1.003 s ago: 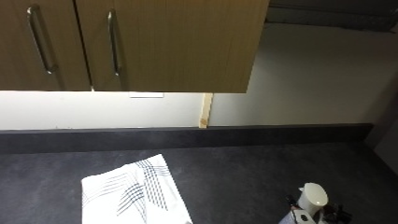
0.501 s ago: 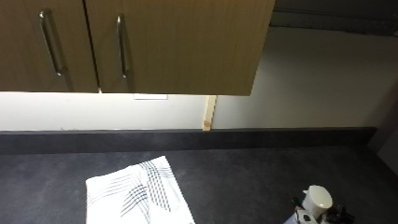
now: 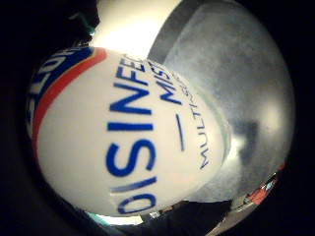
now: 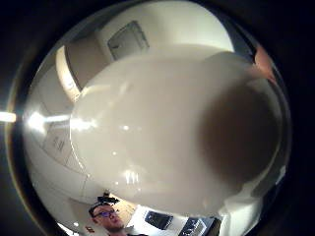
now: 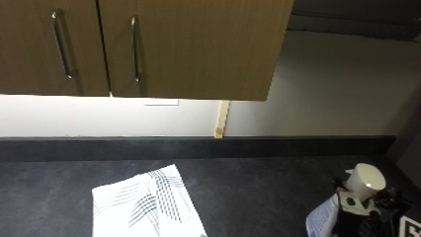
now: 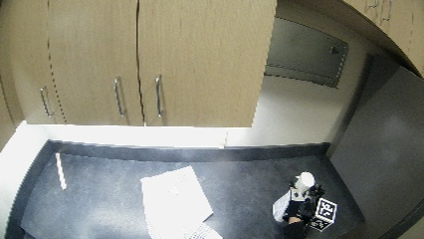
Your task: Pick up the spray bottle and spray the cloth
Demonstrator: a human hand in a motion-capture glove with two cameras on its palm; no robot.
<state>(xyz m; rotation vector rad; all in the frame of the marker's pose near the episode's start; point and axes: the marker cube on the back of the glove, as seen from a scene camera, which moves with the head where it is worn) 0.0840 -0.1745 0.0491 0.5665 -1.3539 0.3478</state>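
At lower right of the outside view, the gloved right hand (image 5: 355, 222) holds the upright spray bottle (image 5: 363, 181), fingers wrapped round it, with the cloth (image 5: 146, 207) lying flat well apart toward lower left.

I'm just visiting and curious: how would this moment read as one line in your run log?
stage: grasping | right hand: around spray bottle, on countertop | cloth: flat, apart from bottle, not yet sprayed

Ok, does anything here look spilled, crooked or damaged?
Nothing stands out. The cloth lies flat on the dark counter, slightly askew, and the spray bottle sits at the gloved right hand; no spill shows.
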